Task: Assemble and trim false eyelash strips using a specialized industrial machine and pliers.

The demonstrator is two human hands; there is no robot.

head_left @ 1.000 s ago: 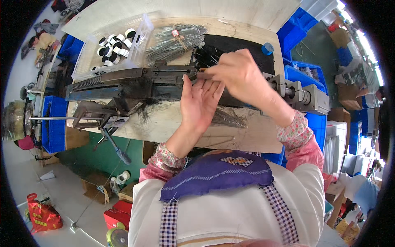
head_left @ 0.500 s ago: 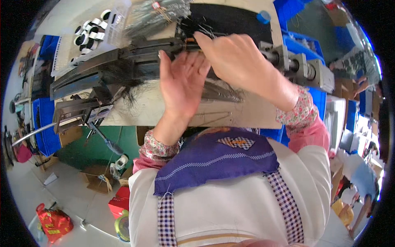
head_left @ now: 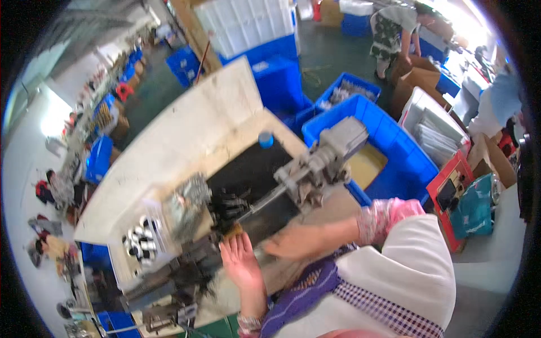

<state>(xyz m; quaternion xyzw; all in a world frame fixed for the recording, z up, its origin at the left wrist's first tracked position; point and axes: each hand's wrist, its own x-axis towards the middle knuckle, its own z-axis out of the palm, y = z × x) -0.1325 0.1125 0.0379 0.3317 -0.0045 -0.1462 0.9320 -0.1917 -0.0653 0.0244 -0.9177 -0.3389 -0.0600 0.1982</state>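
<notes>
My left hand [head_left: 243, 263] is palm up with its fingers stretched out, at the near side of a long dark metal machine [head_left: 270, 211]. The fingertips are beside a small brownish-yellow piece [head_left: 232, 231] on the machine; I cannot tell whether they touch it. To the right, my right hand [head_left: 298, 242] lies low over the machine's near edge, its fingers smeared by motion. Anything in it cannot be made out. Behind the machine, several thin dark pieces [head_left: 231, 203] lie on a black mat [head_left: 245, 169].
A clear basket [head_left: 163, 225] of black-and-white rolls stands left, beside a plastic-wrapped bundle [head_left: 189, 205]. A blue round cap [head_left: 266, 139] sits behind. The machine's grey end [head_left: 338, 149] juts over a large blue bin [head_left: 403, 152]. A person [head_left: 397, 34] bends over cartons far right.
The view has swung up and to the right, bringing in bins and the room. My right hand has come away from above the left fingers to the right. My left hand stays palm up.
</notes>
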